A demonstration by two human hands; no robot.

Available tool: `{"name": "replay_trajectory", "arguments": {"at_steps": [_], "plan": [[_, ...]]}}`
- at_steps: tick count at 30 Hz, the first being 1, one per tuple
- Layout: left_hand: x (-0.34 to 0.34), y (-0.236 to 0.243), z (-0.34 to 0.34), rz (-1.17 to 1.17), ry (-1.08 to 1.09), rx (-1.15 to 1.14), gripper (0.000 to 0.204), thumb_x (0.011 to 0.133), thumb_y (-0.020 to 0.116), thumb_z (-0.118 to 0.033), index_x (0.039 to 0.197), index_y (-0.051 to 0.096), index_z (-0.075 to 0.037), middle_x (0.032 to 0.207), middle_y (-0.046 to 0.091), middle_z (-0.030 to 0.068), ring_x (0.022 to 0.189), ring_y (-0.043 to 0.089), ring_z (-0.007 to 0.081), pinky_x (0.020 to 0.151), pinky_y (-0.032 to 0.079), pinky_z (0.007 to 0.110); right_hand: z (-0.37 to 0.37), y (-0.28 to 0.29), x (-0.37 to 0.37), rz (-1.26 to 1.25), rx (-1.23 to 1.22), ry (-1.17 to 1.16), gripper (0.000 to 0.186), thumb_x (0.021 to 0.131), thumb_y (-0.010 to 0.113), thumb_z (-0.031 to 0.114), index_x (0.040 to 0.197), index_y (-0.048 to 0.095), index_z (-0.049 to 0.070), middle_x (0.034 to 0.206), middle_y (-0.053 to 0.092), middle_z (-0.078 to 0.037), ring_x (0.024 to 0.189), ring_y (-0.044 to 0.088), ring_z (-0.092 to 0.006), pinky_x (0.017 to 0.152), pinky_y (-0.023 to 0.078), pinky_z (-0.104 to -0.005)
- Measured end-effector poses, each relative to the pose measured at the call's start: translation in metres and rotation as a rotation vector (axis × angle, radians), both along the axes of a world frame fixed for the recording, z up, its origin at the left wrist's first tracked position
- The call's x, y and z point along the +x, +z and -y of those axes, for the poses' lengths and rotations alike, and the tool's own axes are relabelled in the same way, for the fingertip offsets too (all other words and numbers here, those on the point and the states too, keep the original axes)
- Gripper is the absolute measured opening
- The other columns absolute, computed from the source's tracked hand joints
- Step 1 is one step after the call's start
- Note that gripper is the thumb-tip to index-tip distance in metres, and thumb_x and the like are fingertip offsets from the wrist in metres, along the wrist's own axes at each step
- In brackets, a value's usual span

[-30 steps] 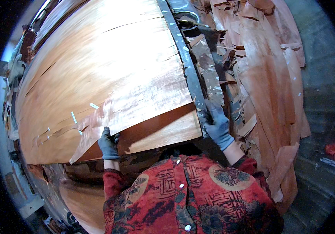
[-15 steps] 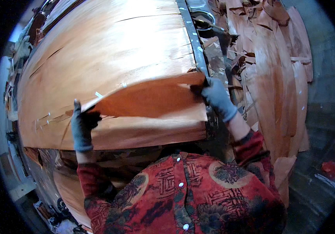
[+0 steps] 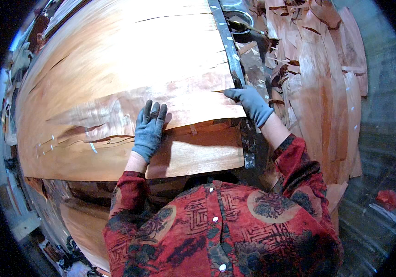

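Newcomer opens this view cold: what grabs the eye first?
The broad wood sheet, glaring white in the upper middle. Just below, two blue-grey gloved hands: the left hand palm-down on a thin wood piece, the right hand at that piece's right end. Then the red patterned shirt across the bottom, and ragged wood strips heaped at right.

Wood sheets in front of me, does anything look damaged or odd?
Yes: the veneer strip under your left hand has a ragged, torn-looking left end, and a dark crack breaks the large sheet farther away. Both stand out against smoother wood.
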State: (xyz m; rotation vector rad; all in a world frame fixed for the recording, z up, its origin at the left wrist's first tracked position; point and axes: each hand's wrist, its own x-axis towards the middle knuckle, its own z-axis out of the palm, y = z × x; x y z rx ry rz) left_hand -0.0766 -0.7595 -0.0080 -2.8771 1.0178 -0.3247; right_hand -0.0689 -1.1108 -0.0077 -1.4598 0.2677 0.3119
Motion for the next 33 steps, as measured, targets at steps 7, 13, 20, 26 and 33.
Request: {"name": "replay_trajectory", "arguments": {"at_steps": [7, 13, 20, 26, 33], "plan": [[-0.001, 0.006, 0.009, 0.162, 0.098, 0.097, 0.049, 0.087, 0.057, -0.027, 0.134, 0.044, -0.023, 0.131, 0.051, 0.0075, 0.127, 0.042, 0.0286, 0.107, 0.028, 0.042, 0.006, 0.037, -0.011, -0.229, 0.060, -0.090, 0.024, 0.075, 0.074, 0.028, 0.081, 0.060, 0.009, 0.068, 0.055, 0.001, 0.050, 0.043, -0.0087, 0.046, 0.036, -0.0237], [-0.019, -0.011, -0.004, 0.107, 0.158, 0.357, 0.050, 0.091, 0.048, -0.026, 0.139, 0.036, -0.029, 0.144, 0.035, 0.0019, 0.132, 0.033, 0.0313, 0.112, 0.018, 0.046, 0.036, 0.027, -0.061, -0.296, 0.187, -0.292, 0.027, 0.088, 0.060, 0.028, 0.104, 0.061, 0.007, 0.075, 0.062, -0.001, 0.043, 0.036, -0.0024, 0.039, 0.027, -0.0186], [-0.026, -0.023, 0.003, 0.176, 0.203, 0.112, 0.044, 0.088, 0.058, -0.033, 0.131, 0.049, -0.027, 0.139, 0.044, 0.0058, 0.133, 0.030, 0.0329, 0.111, 0.020, 0.042, 0.059, -0.004, -0.116, -0.370, 0.250, -0.526, 0.023, 0.088, 0.058, 0.024, 0.099, 0.063, 0.004, 0.076, 0.064, -0.004, 0.044, 0.042, -0.0055, 0.040, 0.033, -0.0193], [0.000, 0.003, 0.003, 0.316, 0.105, -0.218, 0.044, 0.084, 0.066, -0.025, 0.126, 0.055, -0.017, 0.136, 0.048, 0.0098, 0.129, 0.037, 0.0394, 0.103, 0.033, 0.048, 0.051, -0.002, -0.129, -0.402, 0.180, -0.567, 0.027, 0.087, 0.058, 0.027, 0.102, 0.064, 0.005, 0.078, 0.064, -0.002, 0.048, 0.042, -0.0049, 0.042, 0.033, -0.0198], [0.011, 0.028, 0.007, 0.435, 0.028, -0.189, 0.044, 0.085, 0.063, -0.017, 0.128, 0.053, -0.014, 0.135, 0.049, 0.0093, 0.127, 0.042, 0.0347, 0.097, 0.040, 0.044, 0.037, -0.003, -0.127, -0.401, 0.218, -0.585, 0.023, 0.090, 0.055, 0.022, 0.102, 0.063, 0.005, 0.075, 0.063, -0.003, 0.043, 0.038, -0.0050, 0.039, 0.030, -0.0199]]}}
